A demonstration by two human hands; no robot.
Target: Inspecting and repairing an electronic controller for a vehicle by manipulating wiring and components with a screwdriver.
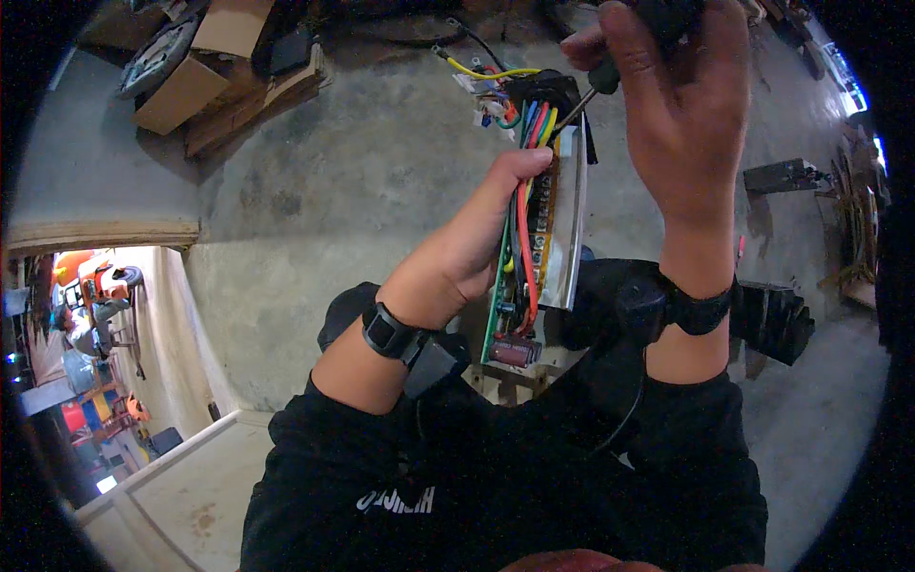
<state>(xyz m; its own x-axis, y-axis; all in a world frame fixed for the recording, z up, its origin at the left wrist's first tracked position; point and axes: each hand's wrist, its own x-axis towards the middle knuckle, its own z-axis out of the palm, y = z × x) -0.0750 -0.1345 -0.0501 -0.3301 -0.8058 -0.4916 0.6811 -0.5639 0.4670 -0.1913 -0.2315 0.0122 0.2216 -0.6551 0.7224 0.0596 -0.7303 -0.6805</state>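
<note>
A black shirt [572, 477] lies nearest. The right hand [681, 114] grips a screwdriver [604, 76], shaft angled to the wired circuit board [540, 229], held in the left hand [467, 234]. Cardboard box [181, 93]: contents indiscernible.

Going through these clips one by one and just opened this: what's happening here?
A person's left hand grips a wired circuit assembly. The right hand holds a screwdriver, its shaft angled to the assembly's far end, near the coloured wires. What its tip meets there cannot be made out.
</note>
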